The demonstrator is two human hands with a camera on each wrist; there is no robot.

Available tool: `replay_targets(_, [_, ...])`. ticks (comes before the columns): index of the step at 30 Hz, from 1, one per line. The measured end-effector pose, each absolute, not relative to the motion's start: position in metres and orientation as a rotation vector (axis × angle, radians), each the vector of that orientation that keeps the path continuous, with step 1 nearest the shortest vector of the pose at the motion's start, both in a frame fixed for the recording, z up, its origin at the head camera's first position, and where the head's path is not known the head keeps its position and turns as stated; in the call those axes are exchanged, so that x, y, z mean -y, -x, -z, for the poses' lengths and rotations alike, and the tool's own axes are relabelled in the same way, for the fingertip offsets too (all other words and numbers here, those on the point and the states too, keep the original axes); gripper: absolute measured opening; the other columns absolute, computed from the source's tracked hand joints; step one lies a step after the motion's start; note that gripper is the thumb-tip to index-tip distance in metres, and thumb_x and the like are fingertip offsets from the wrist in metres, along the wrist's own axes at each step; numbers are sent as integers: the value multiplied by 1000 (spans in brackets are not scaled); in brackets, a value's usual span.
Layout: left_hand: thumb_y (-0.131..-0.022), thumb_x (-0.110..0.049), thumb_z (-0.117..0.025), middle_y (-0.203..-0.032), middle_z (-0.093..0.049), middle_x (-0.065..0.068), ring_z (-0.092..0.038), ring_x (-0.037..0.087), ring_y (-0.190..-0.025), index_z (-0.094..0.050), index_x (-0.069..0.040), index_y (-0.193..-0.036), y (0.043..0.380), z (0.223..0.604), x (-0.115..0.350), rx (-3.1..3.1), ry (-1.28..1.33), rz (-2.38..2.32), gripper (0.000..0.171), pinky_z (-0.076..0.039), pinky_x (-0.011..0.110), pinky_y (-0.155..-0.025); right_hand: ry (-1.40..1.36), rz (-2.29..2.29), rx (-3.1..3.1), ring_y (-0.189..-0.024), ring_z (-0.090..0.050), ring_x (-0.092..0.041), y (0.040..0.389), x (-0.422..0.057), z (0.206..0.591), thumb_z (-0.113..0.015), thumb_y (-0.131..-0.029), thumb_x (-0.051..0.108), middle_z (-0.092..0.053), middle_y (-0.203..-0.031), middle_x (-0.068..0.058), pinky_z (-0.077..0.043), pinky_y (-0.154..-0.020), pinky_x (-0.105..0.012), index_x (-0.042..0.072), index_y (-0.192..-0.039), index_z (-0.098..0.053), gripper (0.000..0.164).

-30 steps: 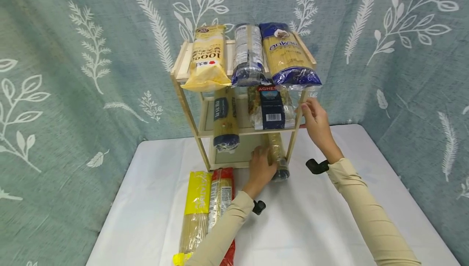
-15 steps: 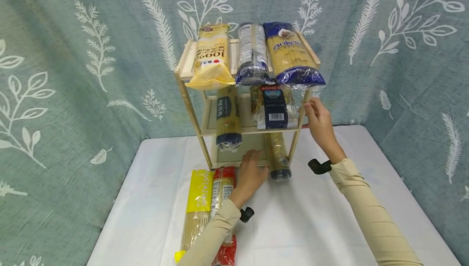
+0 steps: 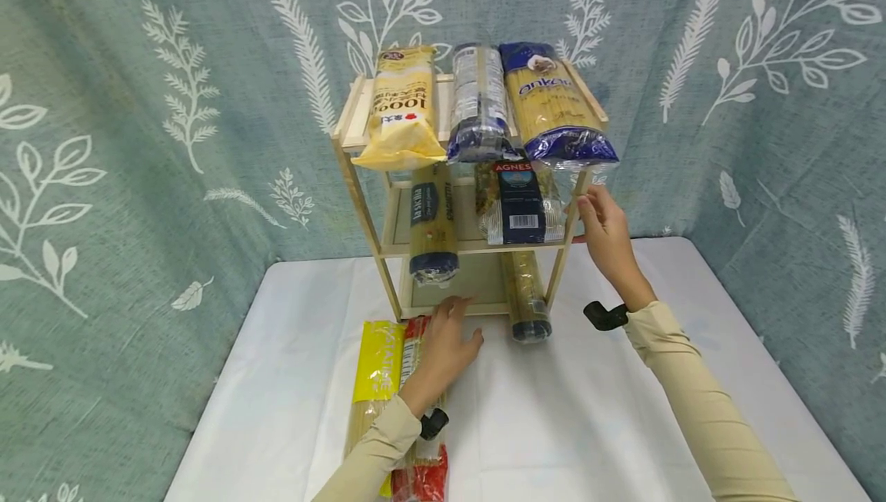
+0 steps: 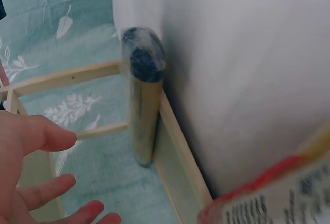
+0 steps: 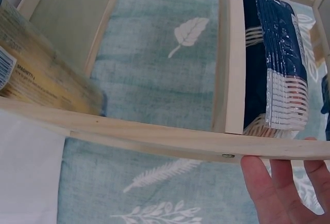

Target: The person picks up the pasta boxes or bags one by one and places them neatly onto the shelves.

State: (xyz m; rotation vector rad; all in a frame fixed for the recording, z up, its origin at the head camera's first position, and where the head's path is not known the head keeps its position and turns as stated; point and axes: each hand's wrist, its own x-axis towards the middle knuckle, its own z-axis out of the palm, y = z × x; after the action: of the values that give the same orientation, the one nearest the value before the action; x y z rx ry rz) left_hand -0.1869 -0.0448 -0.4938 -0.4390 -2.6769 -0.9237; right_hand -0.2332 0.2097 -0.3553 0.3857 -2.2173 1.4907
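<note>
My left hand [image 3: 446,352] hovers with spread fingers over a red-ended spaghetti packet [image 3: 419,479] on the table; whether it touches the packet cannot be told. Beside that lies a yellow-topped pasta packet [image 3: 377,364], partly hidden by my arm. On the right, my right hand [image 3: 607,244] grips the right post of the wooden shelf rack [image 3: 360,202], its fingertips at the wood [image 5: 154,131] in the right wrist view. A spaghetti roll with a dark end [image 3: 529,298] rests on the bottom tier, poking out in front; the left wrist view shows this spaghetti roll [image 4: 146,95] too.
The top tier bears a yellow pasta bag [image 3: 401,110], a clear and blue packet [image 3: 477,102] and a blue-ended pasta bag [image 3: 554,106]. A la sicilia spaghetti roll [image 3: 434,225] and an Agnesi bag [image 3: 522,206] lie on the middle tier. Patterned curtains [image 3: 242,118] surround the white table [image 3: 554,425].
My left hand has let go of the spaghetti roll on the bottom tier and moved left, over the red packet. My right hand stays at the rack's post.
</note>
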Motion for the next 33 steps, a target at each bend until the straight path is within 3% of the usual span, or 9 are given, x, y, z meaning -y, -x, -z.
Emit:
replay_targets(9, [-77,-16,-73,-120,-53,18,-50,35,-110,-61,-3,-119,169,498,73,2620,483,859,46,-44,50,-87,-362,-1502,2208,-96,-60,-33,255,-220,380,-38,-103,26,-62,-105,-21,-56,-58,-29,4,-125,-50,33])
replay_targets(17, [-76,-19,-70,-122,-53,16,-52,32,-106,-61,-5,-121,153,502,90,2691,425,761,48,-48,47,-80,-370,-1497,2196,-94,-59,-29,256,-220,381,-37,-103,27,-61,-104,-21,-56,-58,-29,3,-124,-50,34])
replay_targets(26, [-75,-19,-75,-127,-51,18,-51,32,-108,-60,-5,-122,130,507,103,2752,345,776,51,-49,48,-78,-383,-1502,2206,-94,-57,-38,237,-210,358,-37,-103,15,-60,-104,-29,-56,-59,-35,-6,-122,-48,30])
replay_targets(33, [-76,-25,-75,-132,-48,19,-51,32,-110,-57,-9,-128,107,512,110,2857,239,736,58,-51,49,-72,-384,-1504,2188,-95,-58,-38,247,-216,370,-37,-104,22,-60,-104,-27,-54,-57,-23,-2,-124,-49,33])
